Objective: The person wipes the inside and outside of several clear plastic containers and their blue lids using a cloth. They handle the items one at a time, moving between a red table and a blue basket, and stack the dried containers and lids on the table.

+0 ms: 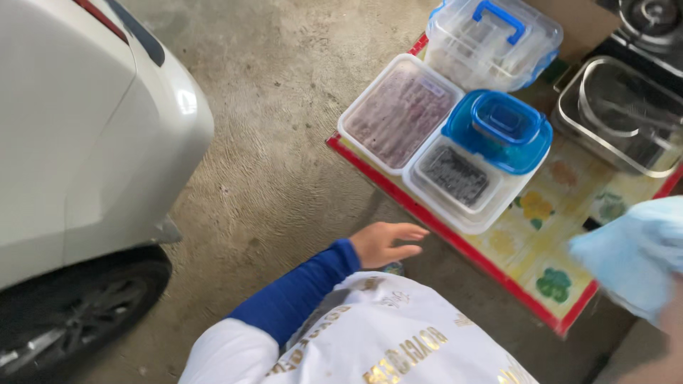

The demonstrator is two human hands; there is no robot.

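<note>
My left hand (384,244) reaches out from a blue sleeve under a white sleeve. It is open with the fingers apart and hovers over the concrete floor, just short of the red edge of a low table (498,274). At the right edge a blurred part of my right hand (672,323) shows under a light blue cloth (633,259), which it seems to hold above the table's corner. On the table, the things nearest my left hand are a small clear tub of dark grey bits (455,178) and a long clear tub of reddish-brown pieces (398,114).
A blue-lidded round container (501,128) and a clear box with a blue handle (491,35) stand further back, beside a metal tray (619,117) and a stove burner (651,18). A white car (78,128) with its wheel (71,313) fills the left. My white printed apron (384,334) covers the bottom.
</note>
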